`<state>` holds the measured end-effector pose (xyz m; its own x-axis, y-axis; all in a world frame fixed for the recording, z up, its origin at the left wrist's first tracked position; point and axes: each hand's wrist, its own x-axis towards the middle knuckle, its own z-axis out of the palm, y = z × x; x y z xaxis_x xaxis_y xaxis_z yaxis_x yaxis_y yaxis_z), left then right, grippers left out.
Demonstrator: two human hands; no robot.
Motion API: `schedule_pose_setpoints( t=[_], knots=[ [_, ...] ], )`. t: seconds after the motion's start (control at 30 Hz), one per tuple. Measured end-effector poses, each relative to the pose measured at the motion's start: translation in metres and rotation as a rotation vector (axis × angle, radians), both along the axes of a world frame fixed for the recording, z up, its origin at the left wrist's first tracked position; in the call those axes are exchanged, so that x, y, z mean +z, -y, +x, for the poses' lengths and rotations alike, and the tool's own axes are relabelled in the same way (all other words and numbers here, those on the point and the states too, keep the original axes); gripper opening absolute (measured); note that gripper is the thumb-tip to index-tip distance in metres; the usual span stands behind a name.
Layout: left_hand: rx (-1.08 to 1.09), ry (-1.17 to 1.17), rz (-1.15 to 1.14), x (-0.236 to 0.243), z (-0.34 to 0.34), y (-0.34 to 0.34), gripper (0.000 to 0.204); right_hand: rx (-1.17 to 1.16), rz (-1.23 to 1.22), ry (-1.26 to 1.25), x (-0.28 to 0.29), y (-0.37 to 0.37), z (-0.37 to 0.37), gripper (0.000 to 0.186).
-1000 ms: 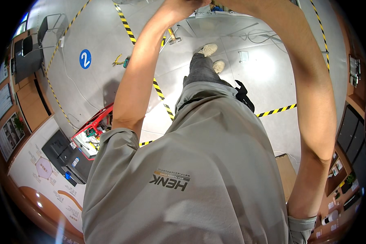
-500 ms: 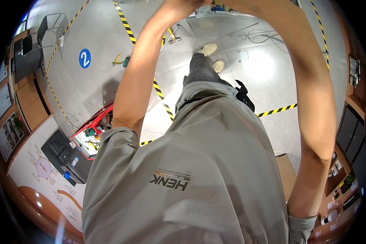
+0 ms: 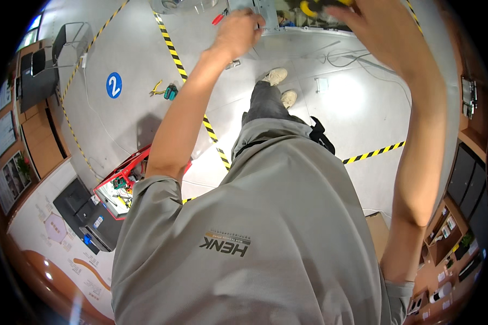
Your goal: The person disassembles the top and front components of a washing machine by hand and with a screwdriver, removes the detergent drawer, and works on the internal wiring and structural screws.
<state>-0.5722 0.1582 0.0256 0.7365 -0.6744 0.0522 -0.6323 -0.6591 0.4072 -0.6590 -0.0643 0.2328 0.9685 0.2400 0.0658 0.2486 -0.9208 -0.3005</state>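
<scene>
Both arms reach up to a grey metal unit [image 3: 265,13] at the picture's top edge. The left hand [image 3: 238,32] rests curled against the unit's lower left corner; whether it grips anything I cannot tell. The right hand [image 3: 374,27] closes around a yellow-and-black tool [image 3: 317,6] at the unit's face. This looks like fastening work mid-step; next likely calls for keeping the unit steady

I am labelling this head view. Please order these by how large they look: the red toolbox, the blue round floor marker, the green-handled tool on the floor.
1. red toolbox, clearly largest.
2. blue round floor marker.
3. green-handled tool, only slightly smaller; the fisheye bend makes these last two unsure.
</scene>
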Motion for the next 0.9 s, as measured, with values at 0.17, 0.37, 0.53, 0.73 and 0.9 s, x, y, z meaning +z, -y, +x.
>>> schedule_pose_setpoints(
  t=[0.17, 0.37, 0.53, 0.73, 0.9],
  knots=[
    [-0.139, 0.364, 0.441, -0.016, -0.001, 0.019, 0.013, -0.214, 0.183, 0.004, -0.016, 0.042, -0.065, 0.035],
    [-0.232, 0.263, 0.662, 0.004, 0.002, 0.053, 0.014, -0.615, 0.282, -0.082, -0.028, 0.068, -0.18, 0.034],
    [-0.177, 0.084, 0.887, 0.002, 0.005, 0.074, 0.019, -0.929, 0.379, -0.167, -0.047, 0.068, -0.272, 0.034],
    [-0.072, 0.11, 0.936, -0.008, 0.001, 0.083, 0.021, -1.205, 0.51, -0.118, -0.069, 0.066, -0.353, 0.034],
    [0.055, 0.156, 0.851, -0.021, -0.004, 0.082, 0.017, -1.313, 0.537, -0.07, -0.086, 0.068, -0.391, 0.034]
  ],
)
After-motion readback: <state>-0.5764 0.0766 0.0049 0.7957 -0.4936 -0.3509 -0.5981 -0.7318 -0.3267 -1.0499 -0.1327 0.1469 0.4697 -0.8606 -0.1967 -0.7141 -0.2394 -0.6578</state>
